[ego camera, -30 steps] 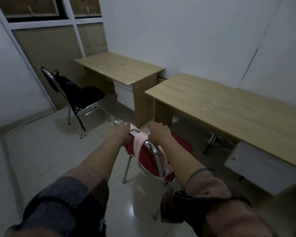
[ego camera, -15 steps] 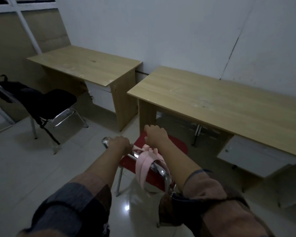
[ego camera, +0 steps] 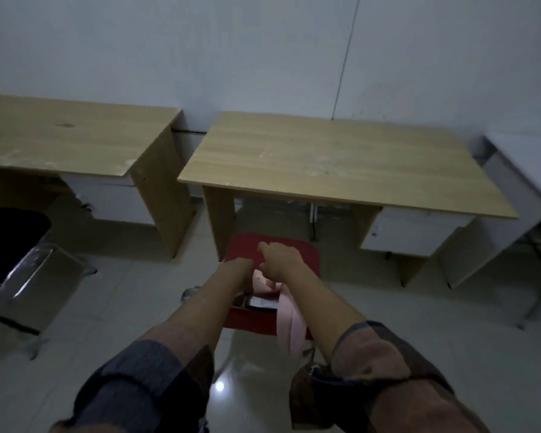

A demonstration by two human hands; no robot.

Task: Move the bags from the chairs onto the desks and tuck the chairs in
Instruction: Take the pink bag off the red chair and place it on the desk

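Pink bag (ego camera: 289, 320) is hanging over the backrest of the red chair (ego camera: 303, 254), its straps draping down the near side of the backrest, long axis running roughly vertical. Fabric is also bunching at the top rail, directly under both wrists. Red chair is standing in front of the right-hand surface (ego camera: 341, 160), seat pointing toward the knee space but not yet pushed under.

Left hand (ego camera: 242, 265) is reaching down to the top of the backrest just left of the bag; its fingers are hidden behind the wrist, so I cannot tell whether they are gripping anything. Right hand (ego camera: 278, 257) is hovering over the seat just beyond the backrest, fingers loosely curled, forefinger pointing left, holding nothing that I can see.

Key relation: bag is lying just near-side and below both hands, slightly nearer the right forearm. Judgement: lifting it calls for drawing the hands back toward the rail, then raising the straps up along their hanging axis before carrying far, onto the surface.

Left-hand surface (ego camera: 75, 135) is standing bare-topped alongside; black chair (ego camera: 10, 242) is sitting at the far left, untucked.
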